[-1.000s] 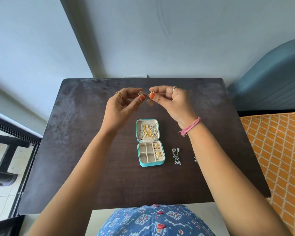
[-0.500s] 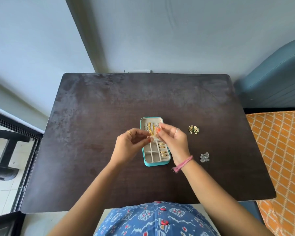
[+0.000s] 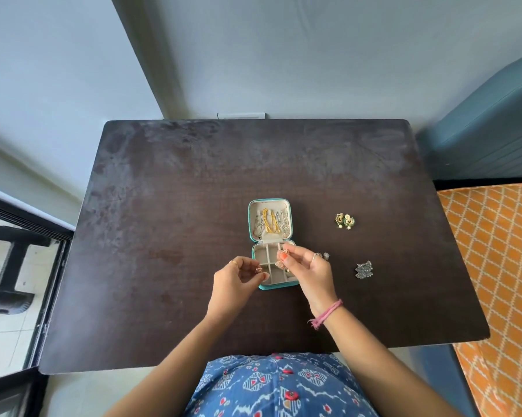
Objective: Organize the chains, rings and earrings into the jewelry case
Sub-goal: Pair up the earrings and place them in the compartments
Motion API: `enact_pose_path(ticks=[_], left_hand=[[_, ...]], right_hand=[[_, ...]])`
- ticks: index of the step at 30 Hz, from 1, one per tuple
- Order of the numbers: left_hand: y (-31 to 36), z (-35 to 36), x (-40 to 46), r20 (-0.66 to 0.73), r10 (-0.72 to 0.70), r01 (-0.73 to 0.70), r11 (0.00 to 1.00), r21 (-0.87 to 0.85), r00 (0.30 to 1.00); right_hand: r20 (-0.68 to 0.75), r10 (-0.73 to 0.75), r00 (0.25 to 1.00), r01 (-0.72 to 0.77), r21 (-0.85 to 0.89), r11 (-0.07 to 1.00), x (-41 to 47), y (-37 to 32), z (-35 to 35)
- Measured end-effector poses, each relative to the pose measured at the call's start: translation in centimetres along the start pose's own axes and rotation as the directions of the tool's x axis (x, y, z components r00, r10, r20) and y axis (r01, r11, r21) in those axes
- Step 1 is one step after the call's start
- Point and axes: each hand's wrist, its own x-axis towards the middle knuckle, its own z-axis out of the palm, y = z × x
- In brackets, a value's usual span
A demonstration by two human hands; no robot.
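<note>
Case: small teal jewelry case with a cream lining (image 3: 255, 224) lies open mid-table in front of us, lid flat at the far side, compartment tray nearest.
Lid: gold and silver chains (image 3: 271, 221) hang across it.
Left hand: our left hand (image 3: 234, 279) sits just left of the tray, thumb and fingers curled in, pinching a small gold-pink earring (image 3: 258, 270).
Right hand: our right hand (image 3: 309, 270) hovers over the tray's right side, fingertips pinched on a second small gold-pink earring (image 3: 284, 252); a little more jewelry shows in the compartments beneath.
Loose pieces: green-and-gold earring pair (image 3: 345, 221) on the dark wooden table (image 3: 169, 188), right of the lid; silver filigree earrings (image 3: 364, 269) nearer us, well apart from the case.
</note>
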Motion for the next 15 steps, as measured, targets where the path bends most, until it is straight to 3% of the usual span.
enact_pose_path(ticks=[10,15], left_hand=[[-0.9,1.3,0.1,0.036,0.066,-0.074,0.94,0.332,0.997],[-1.7,1.2,-0.3,0.025,0.028,-0.034,0.959,0.282,0.999]], right_hand=[[-0.03,0.041,0.999,-0.041,-0.007,0.999,-0.5,1.3,-0.5],[-0.042,0.048,0.998,-0.048,-0.011,0.999,-0.5,1.6,-0.5]])
